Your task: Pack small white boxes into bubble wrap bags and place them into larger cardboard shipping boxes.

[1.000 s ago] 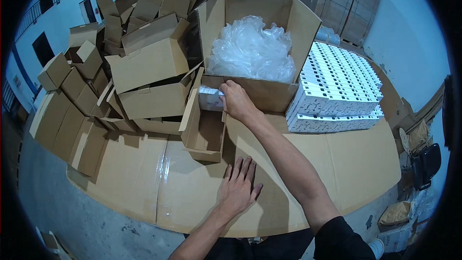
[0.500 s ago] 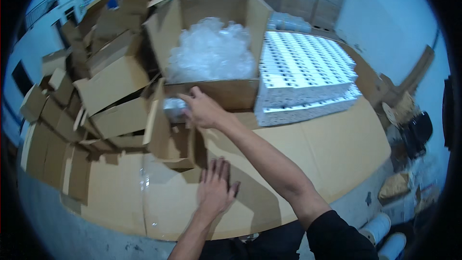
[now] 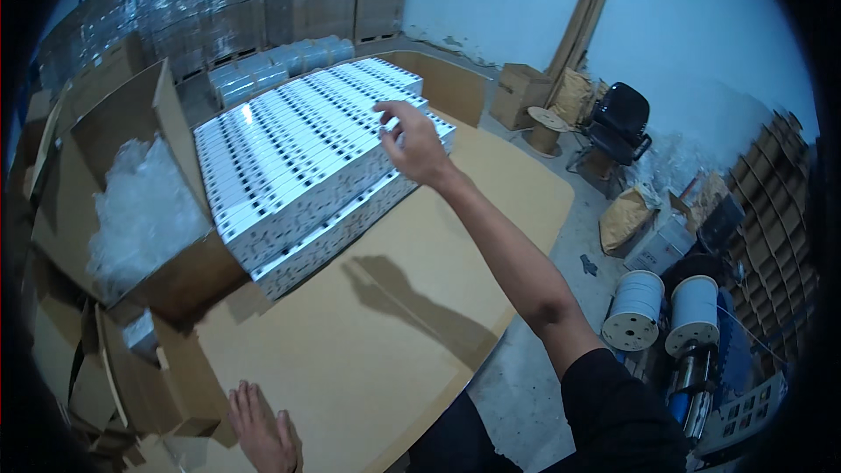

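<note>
My right hand (image 3: 415, 144) hovers at the right end of a stack of slim white boxes (image 3: 307, 136) with dark markings, its fingers bent and apart, nothing visible between them. Whether the fingertips touch the boxes I cannot tell. My left hand (image 3: 263, 432) lies flat with fingers stretched on the cardboard-covered table (image 3: 350, 368), beside a small open carton (image 3: 180, 383). Inside that carton's far end sits a whitish wrapped item (image 3: 140, 333). A large open carton (image 3: 180, 285) holding crumpled clear plastic bags (image 3: 144, 215) stands left of the stack.
More cardboard cartons (image 3: 53, 377) crowd the left edge. Behind the table lie plastic-wrapped rolls (image 3: 280, 66) and wrapped pallets (image 3: 201, 13). To the right are a black chair (image 3: 618, 123), a paper sack (image 3: 626, 216) and two white spools (image 3: 632, 307) on the floor.
My view has turned to the right. My right hand has left the small carton and moved over to the white boxes. The left hand stays flat on the table.
</note>
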Action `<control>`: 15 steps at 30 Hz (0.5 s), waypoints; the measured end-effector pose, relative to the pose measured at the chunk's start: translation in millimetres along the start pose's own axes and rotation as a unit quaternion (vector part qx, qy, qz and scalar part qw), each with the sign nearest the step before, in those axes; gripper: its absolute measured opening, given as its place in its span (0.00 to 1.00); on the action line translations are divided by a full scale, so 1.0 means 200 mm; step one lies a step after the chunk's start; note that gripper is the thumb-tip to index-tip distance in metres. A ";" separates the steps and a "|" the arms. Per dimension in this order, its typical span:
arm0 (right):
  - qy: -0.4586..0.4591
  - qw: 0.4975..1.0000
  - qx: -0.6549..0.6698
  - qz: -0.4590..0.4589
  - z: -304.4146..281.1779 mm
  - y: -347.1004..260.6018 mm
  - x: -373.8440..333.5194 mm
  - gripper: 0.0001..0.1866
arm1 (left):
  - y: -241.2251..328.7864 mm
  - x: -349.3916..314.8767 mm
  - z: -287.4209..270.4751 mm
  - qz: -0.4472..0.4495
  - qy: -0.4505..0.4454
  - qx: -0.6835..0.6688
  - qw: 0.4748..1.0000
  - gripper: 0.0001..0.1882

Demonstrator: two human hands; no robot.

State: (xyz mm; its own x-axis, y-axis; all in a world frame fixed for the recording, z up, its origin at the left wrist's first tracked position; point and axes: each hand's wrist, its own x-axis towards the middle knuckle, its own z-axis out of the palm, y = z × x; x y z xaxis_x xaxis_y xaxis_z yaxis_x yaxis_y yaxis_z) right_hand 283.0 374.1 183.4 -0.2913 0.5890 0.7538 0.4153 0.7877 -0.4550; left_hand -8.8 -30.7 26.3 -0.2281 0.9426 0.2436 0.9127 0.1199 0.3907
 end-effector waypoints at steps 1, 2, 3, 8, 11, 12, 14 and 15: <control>0.043 0.998 -0.034 -0.013 -0.07 0.17 0.02 0.18 | 0.02 0.01 -0.02 0.007 -0.012 0.013 1.000 0.30; 0.059 0.996 -0.056 0.020 -0.14 0.31 0.04 0.18 | 0.02 0.03 -0.03 0.011 -0.022 0.027 0.999 0.28; 0.062 0.993 -0.097 0.033 -0.20 0.45 0.05 0.20 | 0.01 0.04 -0.03 0.031 -0.012 0.024 0.999 0.28; 0.033 0.976 -0.193 0.094 -0.24 0.87 0.08 0.25 | 0.02 0.05 -0.01 0.016 -0.013 0.033 0.999 0.27; -0.052 0.969 -0.185 0.153 -0.22 1.02 0.08 0.32 | 0.03 0.05 0.01 0.005 -0.017 0.027 0.999 0.27; -0.050 0.971 -0.179 0.153 -0.19 1.03 0.08 0.32 | 0.03 0.05 0.00 -0.012 -0.024 0.023 0.999 0.27; -0.047 0.969 -0.199 0.138 -0.15 1.06 0.07 0.29 | 0.04 0.06 -0.01 -0.017 -0.025 0.029 0.999 0.27; -0.047 0.970 -0.196 0.139 -0.15 1.07 0.08 0.29 | 0.06 0.07 -0.01 -0.020 -0.026 0.027 0.999 0.27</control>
State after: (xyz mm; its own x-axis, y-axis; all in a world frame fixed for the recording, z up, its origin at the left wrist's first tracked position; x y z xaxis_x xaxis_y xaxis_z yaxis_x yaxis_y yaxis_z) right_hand 392.4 546.3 111.4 -0.1911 0.7968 0.5732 0.7796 0.4780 -0.4046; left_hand -2.5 -17.5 35.6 -0.2486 0.9513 0.1822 0.9203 0.1734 0.3506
